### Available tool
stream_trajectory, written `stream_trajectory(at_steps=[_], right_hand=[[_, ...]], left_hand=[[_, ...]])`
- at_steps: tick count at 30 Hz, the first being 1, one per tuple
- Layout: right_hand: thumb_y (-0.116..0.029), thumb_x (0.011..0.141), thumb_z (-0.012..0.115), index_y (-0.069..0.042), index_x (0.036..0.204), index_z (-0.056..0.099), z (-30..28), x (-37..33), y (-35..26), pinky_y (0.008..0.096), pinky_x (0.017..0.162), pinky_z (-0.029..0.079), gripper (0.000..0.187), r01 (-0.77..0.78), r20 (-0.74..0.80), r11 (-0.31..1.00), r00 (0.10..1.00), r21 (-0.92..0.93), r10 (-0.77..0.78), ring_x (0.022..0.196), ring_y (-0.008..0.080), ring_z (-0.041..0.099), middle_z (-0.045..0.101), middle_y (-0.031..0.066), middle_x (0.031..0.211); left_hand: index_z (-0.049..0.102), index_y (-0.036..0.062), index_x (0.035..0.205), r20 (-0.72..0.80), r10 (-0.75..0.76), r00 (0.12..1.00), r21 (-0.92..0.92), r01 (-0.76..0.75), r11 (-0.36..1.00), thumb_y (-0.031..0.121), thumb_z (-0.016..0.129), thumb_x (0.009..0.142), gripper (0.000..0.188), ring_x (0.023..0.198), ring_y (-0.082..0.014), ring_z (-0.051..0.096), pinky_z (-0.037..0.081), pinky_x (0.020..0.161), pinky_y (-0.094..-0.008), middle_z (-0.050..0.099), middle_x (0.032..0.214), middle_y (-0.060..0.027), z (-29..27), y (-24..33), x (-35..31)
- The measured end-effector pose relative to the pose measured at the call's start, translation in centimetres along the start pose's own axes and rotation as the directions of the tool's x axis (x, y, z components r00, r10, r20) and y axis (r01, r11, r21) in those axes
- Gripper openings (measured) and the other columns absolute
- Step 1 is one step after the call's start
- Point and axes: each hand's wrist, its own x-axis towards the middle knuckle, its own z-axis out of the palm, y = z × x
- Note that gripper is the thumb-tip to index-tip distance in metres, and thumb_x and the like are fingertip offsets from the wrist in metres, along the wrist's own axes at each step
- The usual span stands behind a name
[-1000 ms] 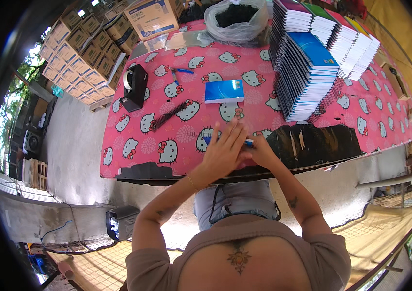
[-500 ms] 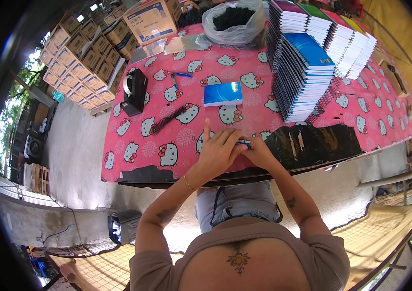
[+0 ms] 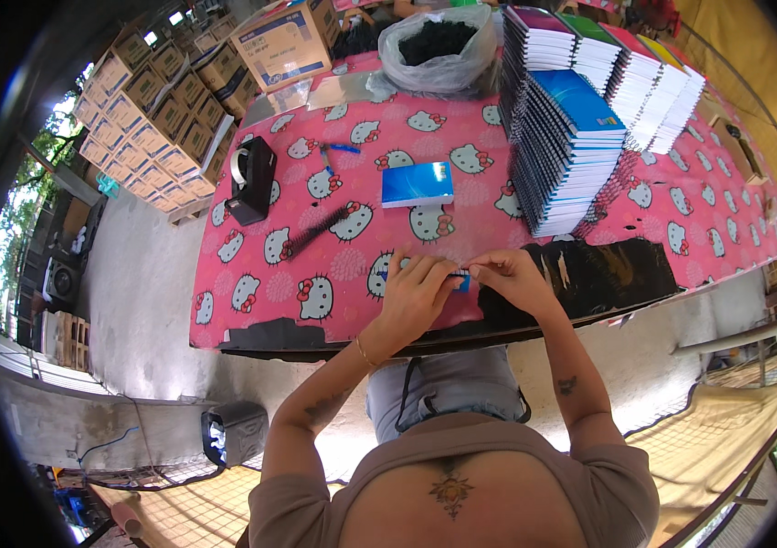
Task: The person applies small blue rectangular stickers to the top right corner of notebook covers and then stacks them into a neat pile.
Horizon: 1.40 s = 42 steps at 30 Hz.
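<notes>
Near the table's front edge lies a small blue notebook (image 3: 462, 282), mostly covered by my left hand (image 3: 414, 290). The fingers of that hand press down on it and hold it. My right hand (image 3: 513, 281) is closed in a pinch at the notebook's right end, where the bound edge shows; whatever sits between the fingertips is too small to make out. Just beyond my hands lies another small blue-covered notebook or pad (image 3: 417, 184). To its left is a loose bunch of black spiral coils (image 3: 315, 233).
A black tape dispenser (image 3: 250, 180) stands at the table's left, with blue-handled pliers (image 3: 328, 157) nearby. Tall stacks of spiral notebooks (image 3: 566, 164) rise on the right. Farther back are a plastic bag of black coils (image 3: 441, 41) and a cardboard box (image 3: 284, 44). The pink patterned cloth (image 3: 343, 301) covers the table.
My right hand has shifted slightly right and up, its fingers now pinching at the notebook's end. My left hand has moved a little and its fingers have curled more over the notebook.
</notes>
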Motion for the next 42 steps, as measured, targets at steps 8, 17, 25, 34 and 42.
stream_trajectory(at_steps=[8, 17, 25, 34, 42], right_hand=[[-0.006, 0.09, 0.067, 0.002, 0.095, 0.069, -0.1, 0.4, -0.3, 0.0239, 0.072, 0.05, 0.01, 0.006, 0.059, 1.0, 0.998, 0.003, -0.006, 0.079, 0.0058, 0.06, 0.067, 0.0009, 0.085], [-0.005, 0.083, 0.069, 0.001, 0.089, 0.064, 2.5, 0.4, 0.4, 0.0268, 0.066, 0.05, 0.01, 0.1, -0.21, 0.963, 0.966, -0.251, -0.154, 0.073, 0.0116, 0.061, 0.063, 0.006, 0.076], [-0.01, 0.084, 0.071, -0.002, 0.117, 0.061, 3.5, -2.3, -9.3, 0.0311, 0.077, 0.051, 0.036, 0.287, -0.368, 0.905, 0.842, -0.314, -0.395, 0.09, 0.0273, 0.062, 0.061, 0.0157, 0.101], [-0.017, 0.091, 0.068, 0.004, 0.135, 0.053, -7.6, -1.2, -20.9, 0.0285, 0.092, 0.049, 0.05, 0.255, -0.429, 0.967, 0.872, -0.012, -0.235, 0.103, 0.0153, 0.06, 0.063, 0.0096, 0.117], [-0.027, 0.083, 0.074, 0.0, 0.113, 0.068, -20.3, 7.8, -19.8, 0.0263, 0.065, 0.046, 0.041, -0.155, -0.425, 0.825, 0.898, -0.544, -0.112, 0.072, 0.0109, 0.057, 0.063, 0.0027, 0.08]], left_hand=[[0.065, 0.0073, 0.095, 0.079, 0.027, 0.997, -0.005, -0.027, 1.0, 0.024, 0.075, 0.081, 0.024, 0.08, -0.0264, 0.058, 0.042, 0.074, -0.0392, 0.063, 0.088, -0.0059, -0.9, -0.3, 0.2], [0.064, 0.0062, 0.103, 0.084, 0.041, 0.996, 0.033, -0.044, 0.998, 0.012, 0.07, 0.083, 0.021, 0.082, -0.0273, 0.059, 0.043, 0.074, -0.0393, 0.063, 0.088, -0.0066, -1.0, 1.2, 0.5], [0.063, 0.0029, 0.111, 0.088, -0.3, 0.95, -0.454, 0.306, 0.837, 0.01, 0.065, 0.088, 0.023, 0.08, -0.0305, 0.065, 0.053, 0.065, -0.0392, 0.063, 0.099, -0.0124, -4.8, 3.4, 5.3], [0.068, 0.0124, 0.123, -0.035, 0.055, 0.998, -0.638, -0.065, 0.768, 0.018, 0.071, 0.089, 0.035, 0.091, -0.0227, 0.063, 0.05, 0.077, -0.0333, 0.06, 0.111, -0.0096, -4.7, 4.8, 23.1], [0.071, 0.0064, 0.112, -0.204, 0.081, 0.976, -0.262, -0.134, 0.956, 0.021, 0.072, 0.083, 0.032, 0.099, -0.0339, 0.06, 0.048, 0.086, -0.0406, 0.061, 0.108, -0.0196, 3.6, 0.6, 31.1]])
